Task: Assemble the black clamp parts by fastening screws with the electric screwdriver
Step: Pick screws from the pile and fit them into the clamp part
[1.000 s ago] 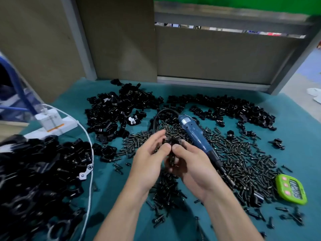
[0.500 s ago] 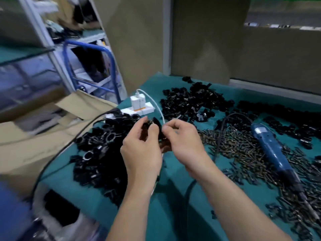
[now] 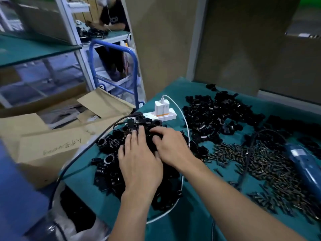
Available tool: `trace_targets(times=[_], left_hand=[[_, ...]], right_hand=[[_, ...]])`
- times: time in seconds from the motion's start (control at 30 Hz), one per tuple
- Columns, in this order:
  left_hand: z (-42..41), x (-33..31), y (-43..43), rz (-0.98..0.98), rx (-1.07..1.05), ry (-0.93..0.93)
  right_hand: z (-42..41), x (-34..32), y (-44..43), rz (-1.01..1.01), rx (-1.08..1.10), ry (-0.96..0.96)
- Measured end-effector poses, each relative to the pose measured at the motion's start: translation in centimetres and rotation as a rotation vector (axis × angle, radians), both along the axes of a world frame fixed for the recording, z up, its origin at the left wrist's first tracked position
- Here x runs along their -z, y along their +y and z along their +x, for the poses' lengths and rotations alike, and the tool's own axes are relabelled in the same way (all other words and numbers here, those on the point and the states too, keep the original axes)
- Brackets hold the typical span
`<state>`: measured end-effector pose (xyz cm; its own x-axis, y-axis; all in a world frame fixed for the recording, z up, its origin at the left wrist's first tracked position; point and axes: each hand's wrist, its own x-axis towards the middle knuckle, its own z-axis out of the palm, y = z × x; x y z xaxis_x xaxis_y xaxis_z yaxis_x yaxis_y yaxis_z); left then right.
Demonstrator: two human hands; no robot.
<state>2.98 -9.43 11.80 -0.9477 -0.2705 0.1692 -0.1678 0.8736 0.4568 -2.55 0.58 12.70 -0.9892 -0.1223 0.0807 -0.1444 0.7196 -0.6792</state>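
The left hand (image 3: 139, 164) lies flat, fingers straight, on the pile of black clamps (image 3: 107, 164); clamps show just past its fingertips. Beside it the right hand (image 3: 172, 146) bends its fingers into the pile; whether they grip a clamp is hidden. Farther right lie the screws (image 3: 260, 164) and the screwdriver (image 3: 305, 164).

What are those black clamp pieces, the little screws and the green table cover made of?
Black clamp pieces: matte black with dull highlights, so moulded plastic or coated metal; the look leaves it open. Screws: metal, dark brownish with small glints. Table cover: teal and matte, no shine, probably cloth or a soft mat.
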Motion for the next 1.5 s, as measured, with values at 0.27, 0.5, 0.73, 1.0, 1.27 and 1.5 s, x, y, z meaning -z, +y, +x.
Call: trace_targets(times=[0.27, 0.5, 0.73, 1.0, 1.27, 1.5], left_hand=[[0.2, -1.1, 3.0, 0.099, 0.078, 0.21], [-1.0, 1.2, 14.9, 0.376, 0.445, 0.126], [-3.3, 4.5, 21.5, 0.613, 0.401, -0.1], [-5.1, 5.6, 21.3, 0.482, 0.441, -0.155], [-3.9, 3.6, 21.3, 0.586, 0.515, 0.106], [-1.6, 3.5, 22.8, 0.919, 1.049, -0.24]], right_hand=[[-0.3, -0.1, 10.6, -0.159, 0.367, 0.065], [-4.5, 0.8, 18.5, 0.383, 0.27, -0.296], [-6.2, 1.7, 22.9, 0.367, 0.382, -0.119], [-7.0, 1.2, 24.7, 0.773, 0.319, -0.036], [3.3, 0.5, 25.2, -0.602, 0.516, 0.093], [12.0, 3.1, 25.9, -1.302, 0.555, 0.026]])
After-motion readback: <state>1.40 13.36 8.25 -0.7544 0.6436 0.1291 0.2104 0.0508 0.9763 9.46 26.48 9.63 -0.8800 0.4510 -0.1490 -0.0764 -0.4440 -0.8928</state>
